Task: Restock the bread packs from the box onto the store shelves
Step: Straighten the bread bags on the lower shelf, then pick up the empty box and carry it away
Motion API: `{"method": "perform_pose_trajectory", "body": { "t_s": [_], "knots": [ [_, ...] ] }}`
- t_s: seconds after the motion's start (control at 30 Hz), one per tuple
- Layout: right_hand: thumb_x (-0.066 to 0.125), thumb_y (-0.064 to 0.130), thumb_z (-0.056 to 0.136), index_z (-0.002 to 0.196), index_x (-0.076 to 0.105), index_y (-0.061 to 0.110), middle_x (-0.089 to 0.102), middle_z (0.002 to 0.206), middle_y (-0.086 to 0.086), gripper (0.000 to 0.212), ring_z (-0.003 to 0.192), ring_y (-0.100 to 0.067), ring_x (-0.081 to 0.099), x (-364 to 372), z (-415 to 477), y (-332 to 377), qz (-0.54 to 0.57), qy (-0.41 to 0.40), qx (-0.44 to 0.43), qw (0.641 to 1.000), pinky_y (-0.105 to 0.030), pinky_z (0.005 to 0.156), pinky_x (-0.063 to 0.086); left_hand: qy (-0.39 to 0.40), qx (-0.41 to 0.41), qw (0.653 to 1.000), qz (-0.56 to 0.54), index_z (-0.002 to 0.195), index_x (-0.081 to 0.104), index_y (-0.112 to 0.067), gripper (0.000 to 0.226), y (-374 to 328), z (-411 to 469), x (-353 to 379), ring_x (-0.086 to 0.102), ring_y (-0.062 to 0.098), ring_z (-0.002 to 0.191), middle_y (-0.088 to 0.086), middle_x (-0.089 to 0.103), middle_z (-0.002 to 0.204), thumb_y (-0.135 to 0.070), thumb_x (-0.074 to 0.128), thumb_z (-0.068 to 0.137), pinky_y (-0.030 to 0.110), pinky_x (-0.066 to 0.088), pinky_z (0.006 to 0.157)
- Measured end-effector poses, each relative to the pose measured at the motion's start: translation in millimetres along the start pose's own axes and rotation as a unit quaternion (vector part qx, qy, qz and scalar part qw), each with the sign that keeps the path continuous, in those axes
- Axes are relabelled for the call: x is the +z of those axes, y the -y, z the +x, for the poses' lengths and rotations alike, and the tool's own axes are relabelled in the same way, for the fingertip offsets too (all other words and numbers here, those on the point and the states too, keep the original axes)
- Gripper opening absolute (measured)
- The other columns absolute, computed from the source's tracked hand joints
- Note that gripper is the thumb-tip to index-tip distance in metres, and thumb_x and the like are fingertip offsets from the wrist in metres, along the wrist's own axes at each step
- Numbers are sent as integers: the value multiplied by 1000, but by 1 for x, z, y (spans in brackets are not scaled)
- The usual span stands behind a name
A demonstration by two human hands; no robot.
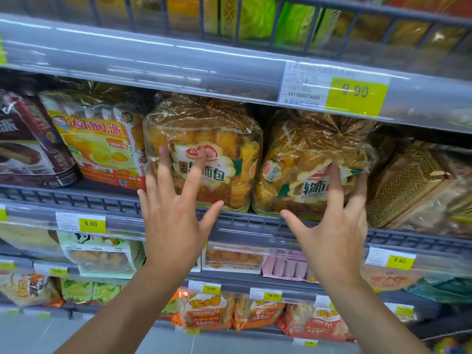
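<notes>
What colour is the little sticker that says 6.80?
Bright yellow-green with dark numbers, on a white label. The price tag shows best in the head view, below the left hand.

Two clear, gold-tied bread packs sit side by side at the shelf's (178,200) front edge: left pack (204,139) upright, right pack (306,154) tilted leftward.
</notes>
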State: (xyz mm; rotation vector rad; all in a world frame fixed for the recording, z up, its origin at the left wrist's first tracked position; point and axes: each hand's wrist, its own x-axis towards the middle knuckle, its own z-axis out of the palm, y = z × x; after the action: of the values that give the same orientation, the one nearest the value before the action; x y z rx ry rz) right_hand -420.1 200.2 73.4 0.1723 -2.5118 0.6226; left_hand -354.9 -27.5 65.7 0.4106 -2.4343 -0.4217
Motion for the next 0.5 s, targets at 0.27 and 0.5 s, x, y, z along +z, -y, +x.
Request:
{"method": "perform_pose_trajectory", "body": {
  "t_s": [0.27,0.5],
  "knots": [
    [71,67,73,157,7,41,-1,167,-7,109,149,-38,18,-24,-40,1,-49,47,-16,998,-64,113,28,38,26,998,48,159,12,-42,91,9,-39,-21,5,37,156,9,1,170,-63,61,86,72,25,113],
    [72,66,72,158,22,32,9,166,-13,105,147,-37,26,-51,-117,8,-105,95,-56,988,-61,115,24,111,77,987,88,160,22,-36,89,43,-117,-55,11,40,155,12,10,169,-63,63,86,73,23,112]
  ]
}}
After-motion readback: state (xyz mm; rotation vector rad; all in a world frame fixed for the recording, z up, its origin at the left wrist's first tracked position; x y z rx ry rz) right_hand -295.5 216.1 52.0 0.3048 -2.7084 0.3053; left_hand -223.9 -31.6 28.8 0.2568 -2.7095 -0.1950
